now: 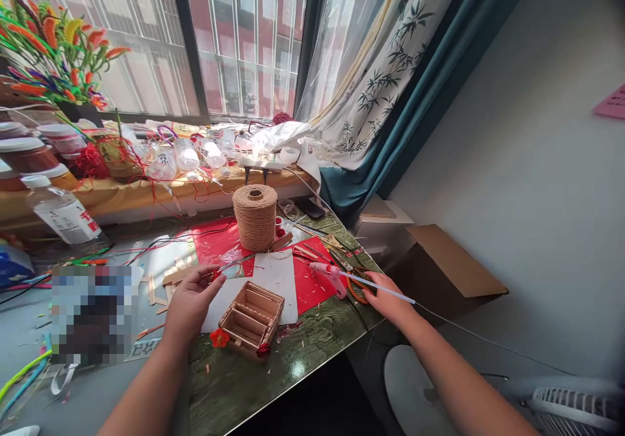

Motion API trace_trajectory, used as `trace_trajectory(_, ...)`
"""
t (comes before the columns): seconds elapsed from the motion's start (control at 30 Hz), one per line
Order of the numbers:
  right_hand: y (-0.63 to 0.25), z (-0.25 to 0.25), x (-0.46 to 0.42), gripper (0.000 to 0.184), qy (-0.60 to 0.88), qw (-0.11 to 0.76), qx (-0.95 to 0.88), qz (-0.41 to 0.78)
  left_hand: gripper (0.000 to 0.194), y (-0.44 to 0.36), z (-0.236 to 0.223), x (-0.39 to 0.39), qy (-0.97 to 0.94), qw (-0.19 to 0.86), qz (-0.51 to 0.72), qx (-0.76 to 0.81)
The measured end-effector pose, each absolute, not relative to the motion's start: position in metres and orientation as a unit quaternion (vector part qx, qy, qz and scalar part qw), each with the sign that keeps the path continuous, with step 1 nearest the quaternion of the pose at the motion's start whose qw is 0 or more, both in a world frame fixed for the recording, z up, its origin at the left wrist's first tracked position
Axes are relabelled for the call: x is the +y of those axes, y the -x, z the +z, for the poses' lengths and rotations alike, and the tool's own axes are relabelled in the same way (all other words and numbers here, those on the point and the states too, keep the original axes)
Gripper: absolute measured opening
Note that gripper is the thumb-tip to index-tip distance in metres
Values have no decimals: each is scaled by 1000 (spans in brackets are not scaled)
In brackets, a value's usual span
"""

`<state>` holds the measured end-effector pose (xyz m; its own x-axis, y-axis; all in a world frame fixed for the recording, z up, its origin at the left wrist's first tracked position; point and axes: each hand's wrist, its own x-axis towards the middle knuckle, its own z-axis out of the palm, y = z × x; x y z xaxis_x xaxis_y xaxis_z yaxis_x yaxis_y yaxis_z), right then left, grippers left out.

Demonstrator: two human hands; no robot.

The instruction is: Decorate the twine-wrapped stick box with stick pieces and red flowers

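My left hand [191, 302] is above the table, its thumb and fingers pinched on a small red piece [215, 275] with thin wire-like strands beside it; the fingers partly hide it. Just right of that hand sits a small wooden-stick box [254, 315] with a divider, an orange flower [219, 338] and a dark red rose [263, 349] at its front corners. My right hand [383, 295] closes at the table's right edge on an orange-handled tool [352, 291], whose kind I cannot make out. Beside it lies a pink glue gun [328, 271], a long translucent glue stick [378, 285] poking from its back.
A big twine spool [254, 221] stands behind the box on red sheets [215, 244]. Wooden sticks [170, 280] lie scattered leftward. Bottles [66, 221] and jars crowd the window side. An open cardboard box [456, 263] and a fan [573, 407] are off the table at right.
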<state>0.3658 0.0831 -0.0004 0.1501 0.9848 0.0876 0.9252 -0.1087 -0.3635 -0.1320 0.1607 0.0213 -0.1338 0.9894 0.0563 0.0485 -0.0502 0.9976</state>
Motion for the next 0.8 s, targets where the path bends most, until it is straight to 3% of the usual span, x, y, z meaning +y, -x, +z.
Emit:
trace_trajectory(0.23, -366, -2, 105, 49, 737, 213, -630, 123, 59, 135, 22, 159, -467, 441, 576, 506)
trace_trajectory(0.5, -386, 15, 106, 38, 725, 375, -550, 178, 50, 138, 17, 161, -479, 394, 599, 507)
trace_trajectory(0.57, -396, 35, 104, 43, 704, 444, -518, 197, 48, 136, 18, 160, -477, 394, 604, 503)
trace_trajectory(0.67, -410, 85, 93, 46, 600, 627, -431, 247, 47, 134, 21, 157, -466, 399, 620, 490)
trace_trajectory(0.73, -410, 123, 78, 35, 523, 667, -430, 311, 48, 132, 23, 154, -457, 399, 636, 477)
trace_trajectory(0.8, -397, 155, 61, 35, 446, 654, -465, 396, 48, 130, 25, 151, -451, 394, 650, 469)
